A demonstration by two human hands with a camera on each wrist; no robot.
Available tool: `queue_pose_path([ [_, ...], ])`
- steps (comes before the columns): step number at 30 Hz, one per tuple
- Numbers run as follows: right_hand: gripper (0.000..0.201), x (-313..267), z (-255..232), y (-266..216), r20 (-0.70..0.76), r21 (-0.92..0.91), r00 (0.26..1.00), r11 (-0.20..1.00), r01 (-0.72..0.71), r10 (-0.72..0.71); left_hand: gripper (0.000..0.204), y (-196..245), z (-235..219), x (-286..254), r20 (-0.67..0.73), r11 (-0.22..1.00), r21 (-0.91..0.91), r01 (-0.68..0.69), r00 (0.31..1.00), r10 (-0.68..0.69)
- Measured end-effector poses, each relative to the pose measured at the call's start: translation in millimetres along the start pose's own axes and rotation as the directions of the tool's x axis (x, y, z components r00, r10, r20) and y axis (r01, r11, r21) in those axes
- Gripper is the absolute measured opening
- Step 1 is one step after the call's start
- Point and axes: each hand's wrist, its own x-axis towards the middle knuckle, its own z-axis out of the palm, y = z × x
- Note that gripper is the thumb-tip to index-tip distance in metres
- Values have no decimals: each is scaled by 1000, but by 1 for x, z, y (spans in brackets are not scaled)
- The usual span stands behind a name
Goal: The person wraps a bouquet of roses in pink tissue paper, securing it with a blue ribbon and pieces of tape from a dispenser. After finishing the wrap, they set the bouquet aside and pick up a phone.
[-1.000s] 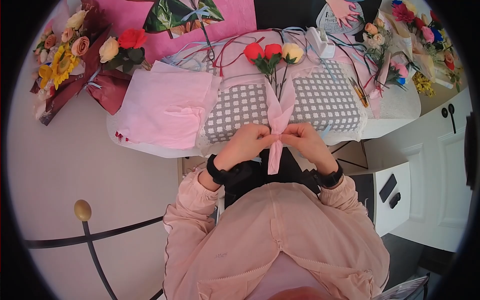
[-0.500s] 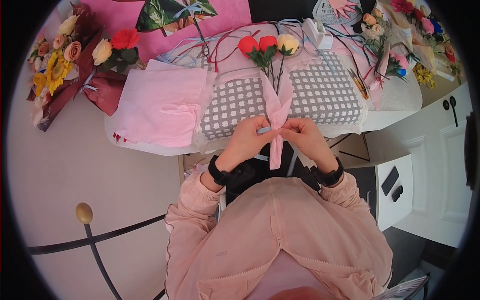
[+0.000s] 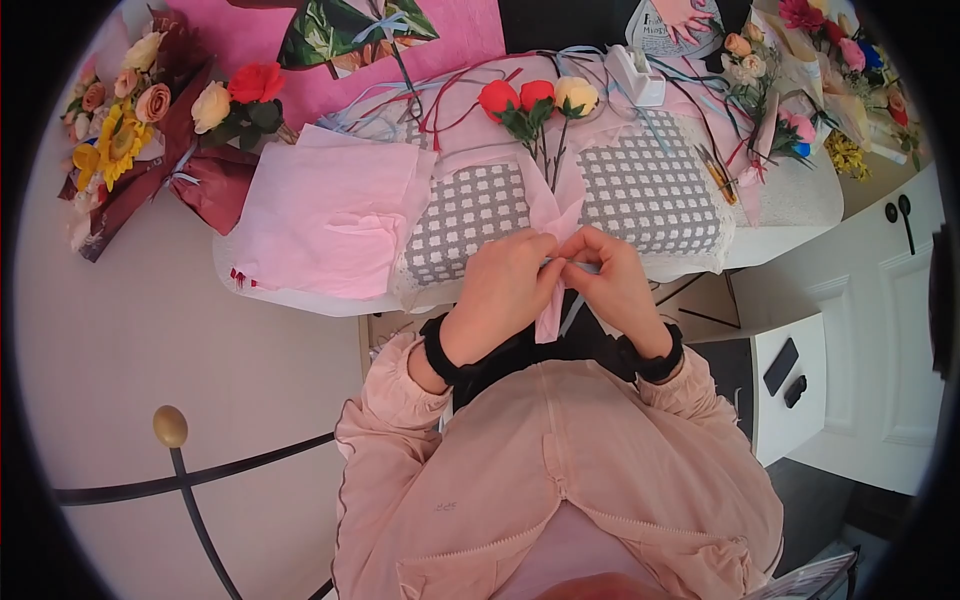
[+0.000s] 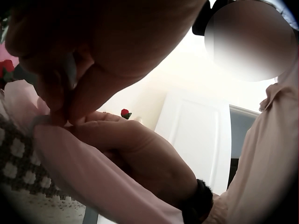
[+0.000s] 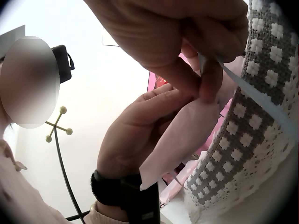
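Observation:
Two red roses (image 3: pixel 517 98) and a cream rose (image 3: pixel 576 95) stand on dark stems out of a pink paper wrap (image 3: pixel 556 208), which narrows at the neck between my hands. A light blue ribbon (image 5: pixel 261 99) crosses this neck. My left hand (image 3: pixel 500 285) pinches the ribbon at the neck between thumb and fingers. My right hand (image 3: pixel 612 278) pinches the ribbon just beside it, the fingertips of both hands nearly meeting. Below the hands the wrap's tail (image 4: pixel 103 175) hangs down, and a ribbon end dangles by it.
A grey-and-white checked cloth (image 3: pixel 650 200) covers the table's middle. Pink sheets (image 3: pixel 330 210) are stacked at left, with a wrapped bouquet (image 3: pixel 125 140) beyond them. Loose ribbons (image 3: pixel 470 95), a white box (image 3: pixel 637 77) and orange-handled scissors (image 3: pixel 722 182) lie at the back and right.
My left hand has shifted up and over, nearer the right fingers at the neck. The blue ribbon came into sight between the hands, and its end now hangs below. The bouquet stays in place.

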Motion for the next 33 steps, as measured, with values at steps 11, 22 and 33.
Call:
queue_pose_path([
  [11, 17, -1, -1, 0, 122, 129, 992, 992, -7, -9, 14, -5, -12, 19, 229, 805, -590, 64, 969, 92],
  [22, 13, 3, -15, -17, 251, 181, 955, 962, -205, 157, 11, -14, 0, -17, -132, 799, -591, -110, 991, 39],
  [33, 14, 4, -16, -15, 263, 179, 946, 954, -241, 190, 19, -11, 5, -61, -348, 948, -312, -62, 936, -54],
])
